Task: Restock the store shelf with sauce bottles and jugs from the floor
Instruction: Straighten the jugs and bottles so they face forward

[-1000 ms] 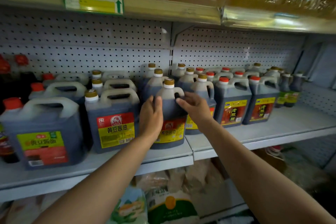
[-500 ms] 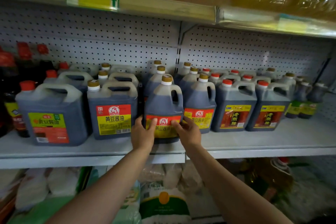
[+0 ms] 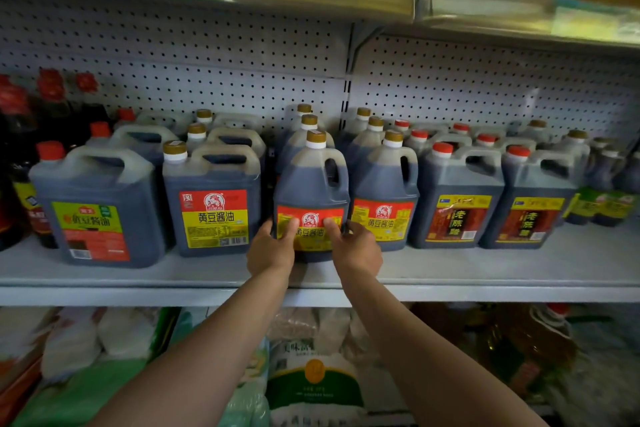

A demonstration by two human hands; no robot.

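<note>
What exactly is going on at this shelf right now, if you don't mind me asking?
A person is restocking the middle shelf with soy sauce. Both hands grip the lower sides of one gold-capped jug at the front edge: the left hand on its left side, the right hand on its right, thumbs on its red and yellow label. The jug stands upright between a larger square jug and a matching jug.

jug point(image 3: 311, 184): dark brown, gold cap, red-yellow label | right-hand jugs point(image 3: 453, 191): red caps | back panel point(image 3: 207, 56): white, black-dotted | shelf point(image 3: 485, 267): grey-white
</note>
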